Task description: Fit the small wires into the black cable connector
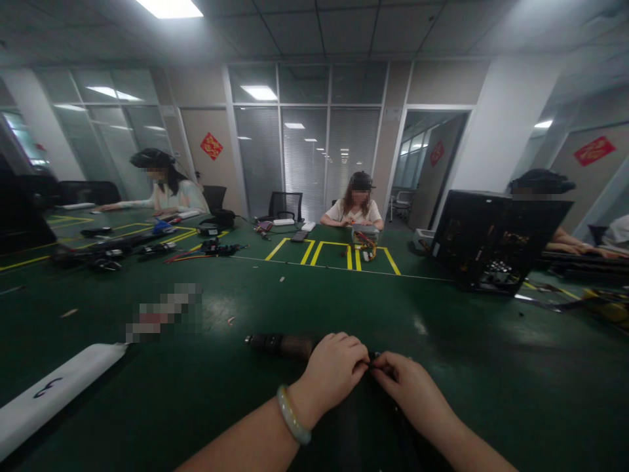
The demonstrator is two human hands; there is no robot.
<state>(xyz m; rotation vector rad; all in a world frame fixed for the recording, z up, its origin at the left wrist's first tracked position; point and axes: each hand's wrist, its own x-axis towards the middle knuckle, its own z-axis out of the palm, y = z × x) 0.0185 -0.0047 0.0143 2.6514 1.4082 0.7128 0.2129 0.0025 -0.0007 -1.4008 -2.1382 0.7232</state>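
My left hand point(334, 370) is closed in a fist over a dark screwdriver-like tool whose black handle point(280, 344) sticks out to the left on the green table point(196, 406). A pale green bangle point(293, 416) sits on that wrist. My right hand point(407, 387) is pinched shut right against the left one, thumb and fingers on a small dark part I cannot make out. Beneath both hands lies a black object, mostly hidden by my forearms.
A white strip with a handwritten mark point(54, 390) lies at the left. An open black computer case point(491, 239) stands at the right. Across the table a person point(354, 206) sits behind yellow floor-tape markings point(334, 252); another person point(167, 187) works at the far left amid cables and tools.
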